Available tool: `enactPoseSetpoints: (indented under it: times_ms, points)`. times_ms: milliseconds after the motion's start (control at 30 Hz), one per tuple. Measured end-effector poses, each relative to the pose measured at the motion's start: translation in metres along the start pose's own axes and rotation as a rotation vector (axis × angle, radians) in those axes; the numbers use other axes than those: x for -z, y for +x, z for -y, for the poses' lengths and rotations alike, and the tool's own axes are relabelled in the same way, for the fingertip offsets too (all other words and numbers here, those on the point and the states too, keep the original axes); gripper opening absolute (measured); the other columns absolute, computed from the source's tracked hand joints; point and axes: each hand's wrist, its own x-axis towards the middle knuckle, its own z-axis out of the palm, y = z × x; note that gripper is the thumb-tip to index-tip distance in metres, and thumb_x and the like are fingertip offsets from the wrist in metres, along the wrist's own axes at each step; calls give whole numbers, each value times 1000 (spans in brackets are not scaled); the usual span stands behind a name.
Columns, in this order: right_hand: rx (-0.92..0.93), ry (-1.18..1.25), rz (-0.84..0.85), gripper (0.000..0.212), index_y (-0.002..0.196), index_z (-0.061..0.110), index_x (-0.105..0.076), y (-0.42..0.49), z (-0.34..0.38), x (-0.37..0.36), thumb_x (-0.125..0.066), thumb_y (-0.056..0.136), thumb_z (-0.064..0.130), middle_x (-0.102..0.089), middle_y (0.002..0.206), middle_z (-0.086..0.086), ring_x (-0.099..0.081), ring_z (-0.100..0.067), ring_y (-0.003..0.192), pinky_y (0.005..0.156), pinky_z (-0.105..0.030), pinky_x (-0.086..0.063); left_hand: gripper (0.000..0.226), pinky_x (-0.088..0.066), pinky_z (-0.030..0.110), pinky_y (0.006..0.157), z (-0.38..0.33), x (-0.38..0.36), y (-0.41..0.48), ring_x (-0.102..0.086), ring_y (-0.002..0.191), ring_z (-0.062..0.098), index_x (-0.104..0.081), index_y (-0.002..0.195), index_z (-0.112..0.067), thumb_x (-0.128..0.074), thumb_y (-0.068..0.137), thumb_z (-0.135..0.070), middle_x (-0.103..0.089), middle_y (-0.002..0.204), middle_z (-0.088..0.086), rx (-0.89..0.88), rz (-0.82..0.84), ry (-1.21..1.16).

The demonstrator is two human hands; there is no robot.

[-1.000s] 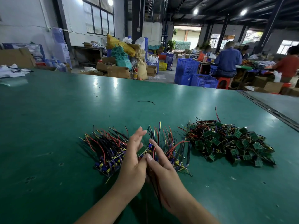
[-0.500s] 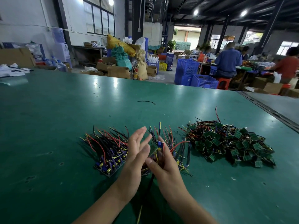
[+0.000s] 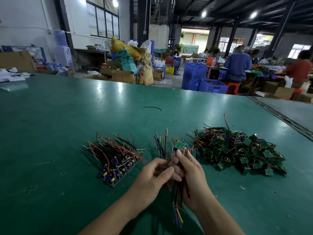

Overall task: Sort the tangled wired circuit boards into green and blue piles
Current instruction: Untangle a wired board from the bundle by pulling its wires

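A neat row of blue circuit boards [image 3: 118, 170] with red, black and yellow wires lies left of centre on the green table [image 3: 59, 124]. A loose heap of green boards [image 3: 240, 151] with tangled wires lies at the right. Between them stands a small bunch of wired boards [image 3: 163, 145]. My right hand [image 3: 191, 173] grips a green board [image 3: 179, 145] with its wires hanging down past the wrist. My left hand [image 3: 152, 178] is beside it, fingers curled and pinching wires of that same bundle.
A stray black wire [image 3: 152, 108] lies farther back on the table. A seam and a grey table [image 3: 288, 114] border the right side. Blue crates [image 3: 203, 80], boxes and seated people are beyond the far edge.
My right hand has lifted a green board upright out of the middle bunch, its wires now dangling toward me. My left hand's fingers have curled in from straight.
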Motion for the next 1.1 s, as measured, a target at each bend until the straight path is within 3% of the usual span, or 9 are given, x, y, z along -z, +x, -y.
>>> enactPoseSetpoints:
  times_ms: [100, 200, 367, 467, 600, 767, 900, 1000, 1100]
  points:
    - [114, -174, -93, 28, 80, 12, -42, 0, -6, 1, -65, 82, 27, -34, 55, 1, -30, -10, 44, 43, -23, -33, 38, -52, 24, 80, 1, -2, -1, -63, 80, 8, -61, 97, -11, -73, 79, -42, -70, 80, -8, 13, -3, -26]
    - [134, -232, -132, 22, 78, 15, -55, 0, -13, 1, -74, 74, 25, -49, 60, -3, -50, -15, 52, 51, -29, -48, 39, -48, 21, 72, 4, -4, -1, -57, 74, 8, -57, 94, -12, -73, 73, -41, -60, 76, -6, -8, -71, -23]
    - [154, -152, -129, 37, 91, 10, -49, 0, -22, 0, -75, 74, 29, -57, 65, -3, -60, -17, 61, 58, -30, -55, 54, -52, 25, 86, 8, -1, 2, -66, 95, 11, -57, 105, -24, -76, 64, -54, -68, 95, -7, -83, -150, 78]
    - [163, -206, -147, 43, 96, 11, -50, -1, -23, 1, -74, 73, 39, -60, 71, -2, -63, -15, 67, 61, -27, -54, 56, -50, 28, 95, 11, -2, 2, -63, 103, 4, -56, 110, -28, -74, 67, -59, -67, 102, -13, -64, -108, 85]
    - [274, -459, -234, 20, 86, 30, -52, 1, -23, 5, -69, 84, 38, -60, 76, 4, -60, -15, 75, 75, -44, -54, 49, -49, 30, 99, 9, 1, 2, -62, 112, 7, -60, 120, -27, -73, 77, -46, -70, 114, -8, -20, 3, -34]
    - [307, -491, -241, 17, 93, 23, -49, 1, -22, 2, -64, 90, 31, -53, 76, 5, -53, -9, 73, 75, -35, -47, 23, -50, 19, 85, 4, -5, -2, -66, 107, 10, -69, 108, -37, -64, 86, -38, -72, 109, -6, 14, 89, -69]
    - [260, -506, -232, 27, 95, 24, -49, 1, -25, 4, -65, 81, 41, -54, 79, 5, -56, -7, 72, 71, -27, -51, 31, -50, 26, 87, 3, 0, 0, -65, 103, 15, -66, 111, -28, -65, 82, -39, -71, 106, 5, 64, 136, -102]
    - [203, -518, -193, 9, 84, 43, -53, 1, -29, 3, -62, 85, 43, -57, 87, 4, -59, -5, 75, 69, -20, -52, 34, -48, 36, 99, 2, 3, 0, -62, 111, 21, -63, 119, -18, -61, 86, -27, -67, 117, 15, 88, 181, -173]
    - [146, -528, -149, 9, 81, 55, -53, 0, -29, 1, -62, 84, 53, -61, 96, 6, -62, 2, 82, 71, -15, -51, 41, -47, 32, 101, -1, 3, -2, -59, 120, 20, -55, 129, -11, -58, 88, -18, -65, 125, 10, 123, 221, -292]
